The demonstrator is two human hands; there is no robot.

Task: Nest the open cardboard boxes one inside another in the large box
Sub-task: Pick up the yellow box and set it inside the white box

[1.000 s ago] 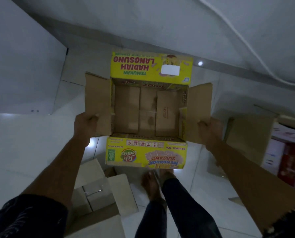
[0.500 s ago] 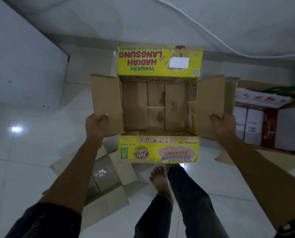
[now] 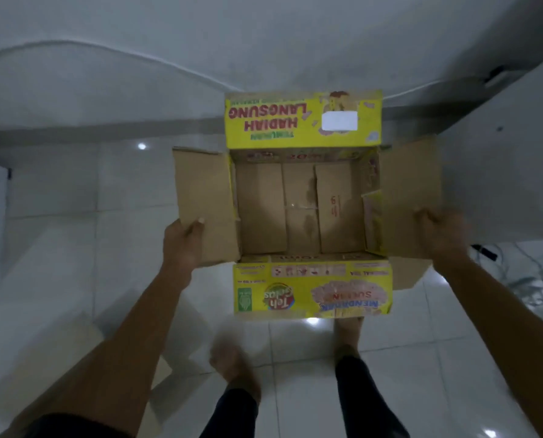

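I hold an open yellow tea carton (image 3: 300, 210) in the air in front of me, its mouth facing up and its brown inside empty. The two yellow printed flaps stick out front and back; the plain brown flaps stick out left and right. My left hand (image 3: 184, 240) grips the lower corner of the left brown flap. On the other side, my right hand (image 3: 439, 233) grips the right brown flap. No other open box shows inside the carton.
White floor tiles (image 3: 390, 390) lie below, with my two bare feet (image 3: 235, 368) on them. A flattened piece of cardboard (image 3: 83, 339) lies at lower left, partly behind my left arm. Dark cables (image 3: 516, 273) lie on the floor at right. A white wall runs behind.
My view has swung right while I walk with the carton. The carton full of goods at right and the open white box at lower left have left the view. My grip is unchanged.
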